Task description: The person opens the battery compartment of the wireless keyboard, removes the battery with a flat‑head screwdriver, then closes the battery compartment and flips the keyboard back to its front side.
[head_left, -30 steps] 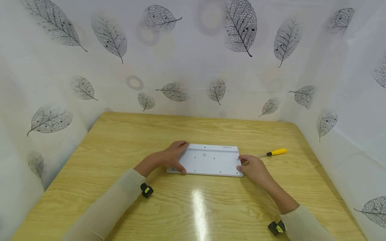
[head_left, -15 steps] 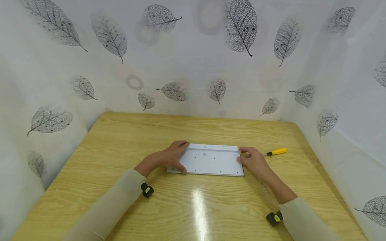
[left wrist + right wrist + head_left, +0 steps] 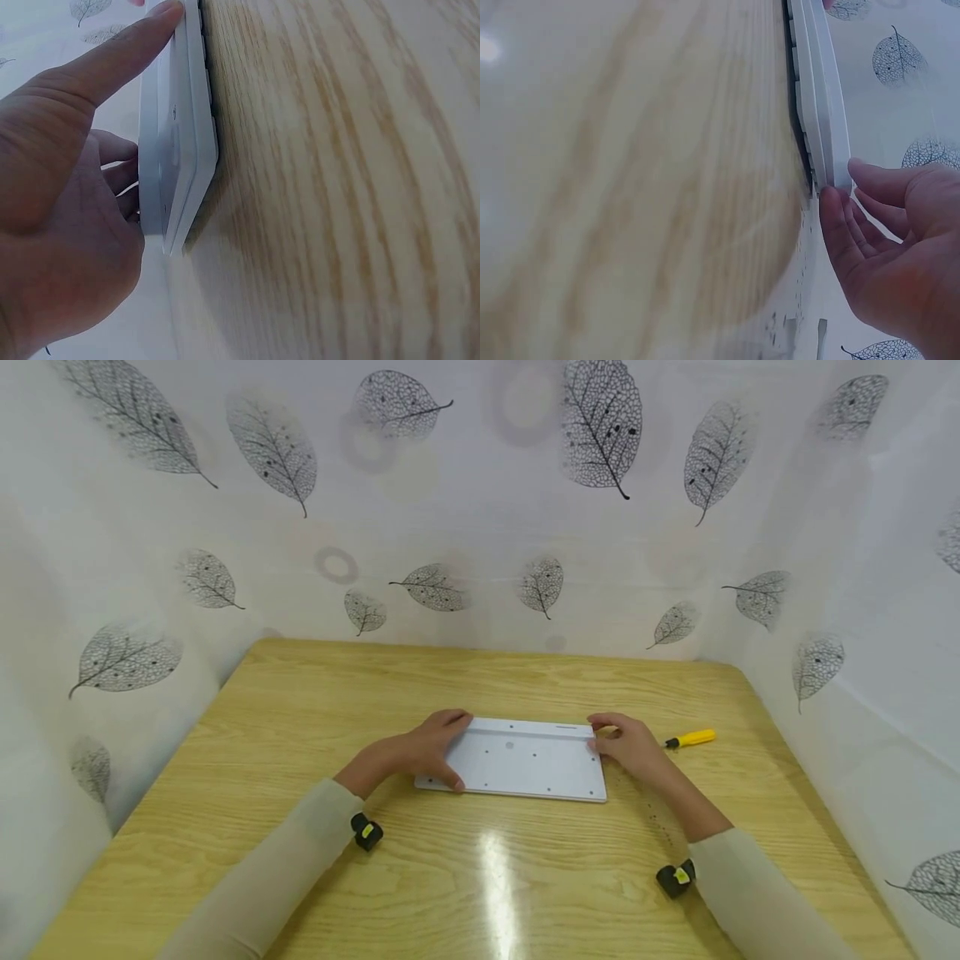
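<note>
A keyboard (image 3: 525, 768) lies face down between the desk (image 3: 420, 885)'s side edges, left hand (image 3: 427, 748) gripping its left end, right hand (image 3: 636, 750) pinching its far right corner; a screwdriver (image 3: 696, 737) lies nearer the right edge.

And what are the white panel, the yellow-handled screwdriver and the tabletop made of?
The white panel: probably low-sheen plastic, judging by its smooth, even surface, though painted metal is possible. The screwdriver's yellow handle: likely smooth plastic from its bright, even colour; its slim grey shaft looks like metal. The tabletop: wood or wood-look laminate, glossy, given its grain and bright reflection.
</note>
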Available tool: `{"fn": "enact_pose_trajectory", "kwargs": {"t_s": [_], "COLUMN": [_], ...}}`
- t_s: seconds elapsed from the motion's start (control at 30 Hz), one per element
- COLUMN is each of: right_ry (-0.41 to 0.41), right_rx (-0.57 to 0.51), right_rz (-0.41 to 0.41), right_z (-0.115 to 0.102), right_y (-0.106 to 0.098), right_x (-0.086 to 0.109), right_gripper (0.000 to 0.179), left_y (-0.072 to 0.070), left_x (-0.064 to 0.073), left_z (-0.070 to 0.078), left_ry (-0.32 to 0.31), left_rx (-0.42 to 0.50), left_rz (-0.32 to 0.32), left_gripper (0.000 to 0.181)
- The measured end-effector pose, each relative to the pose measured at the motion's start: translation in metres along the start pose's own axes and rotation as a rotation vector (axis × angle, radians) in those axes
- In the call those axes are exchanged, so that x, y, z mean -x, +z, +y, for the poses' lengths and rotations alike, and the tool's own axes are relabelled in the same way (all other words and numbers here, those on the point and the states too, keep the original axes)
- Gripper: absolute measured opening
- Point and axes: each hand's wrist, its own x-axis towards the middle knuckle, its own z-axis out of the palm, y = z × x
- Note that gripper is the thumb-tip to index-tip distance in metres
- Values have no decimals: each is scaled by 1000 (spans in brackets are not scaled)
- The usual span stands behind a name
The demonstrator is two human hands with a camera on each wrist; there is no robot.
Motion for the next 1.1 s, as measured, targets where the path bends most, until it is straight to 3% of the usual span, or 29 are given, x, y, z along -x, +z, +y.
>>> {"fn": "enact_pose_trajectory", "kwargs": {"t_s": [0.27, 0.57, 0.73, 0.97, 1.1], "right_ry": [37, 56, 75, 66, 48], "right_rx": [-21, -38, -47, -31, -33], "right_rz": [-23, -57, -54, -48, -60], "right_z": [-2, -8, -7, -5, -5], "right_y": [-1, -3, -5, -5, -5], "right_x": [-7, -9, -8, -11, -11], "right_gripper": [42, 34, 35, 30, 30], "left_y": [-1, 1, 5, 4, 4], "left_x": [0, -3, -8, -24, -39], "left_z": [0, 2, 5, 10, 17], "left_ry": [20, 1, 3, -18, -14], "left_rx": [-10, 5, 6, -59, 8], "left_rz": [0, 26, 99, 240, 278], "left_gripper": [117, 108, 96, 69, 58]}}
